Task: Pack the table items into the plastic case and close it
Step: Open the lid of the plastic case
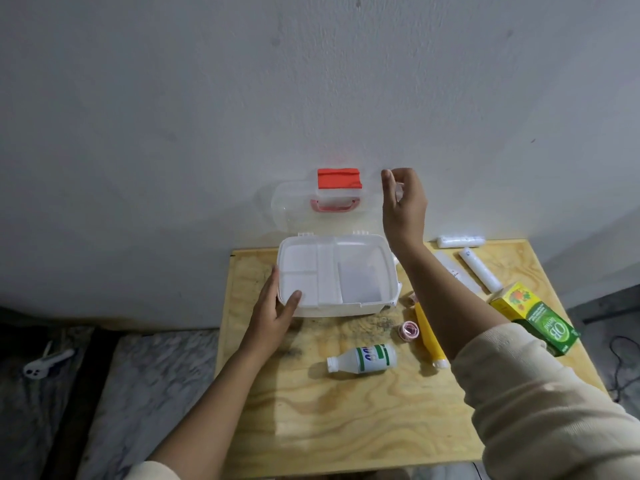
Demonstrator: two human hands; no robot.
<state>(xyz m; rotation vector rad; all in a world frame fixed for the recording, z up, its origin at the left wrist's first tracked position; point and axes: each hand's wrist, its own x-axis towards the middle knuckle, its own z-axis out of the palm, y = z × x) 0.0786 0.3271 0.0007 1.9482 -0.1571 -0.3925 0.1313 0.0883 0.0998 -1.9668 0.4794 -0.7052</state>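
Observation:
The white plastic case (349, 308) stands open at the back of the wooden table (346, 410), its divided tray showing. Its clear lid (294, 206), with a red latch (339, 178) and red handle, stands upright against the wall. My right hand (403, 202) grips the lid's right edge. My left hand (277, 313) holds the case's front left corner. On the table lie a white bottle (363, 358), a yellow tube (427, 334), a small pink tape roll (408, 330), a green and yellow box (533, 317) and white rolls (479, 270).
The table stands against a white wall. One more wrapped white roll (460, 241) lies at the table's back right edge. To the left, lower down, is a grey patterned surface with a white object (45, 363) on it. A dark cable (623, 362) lies on the floor at right.

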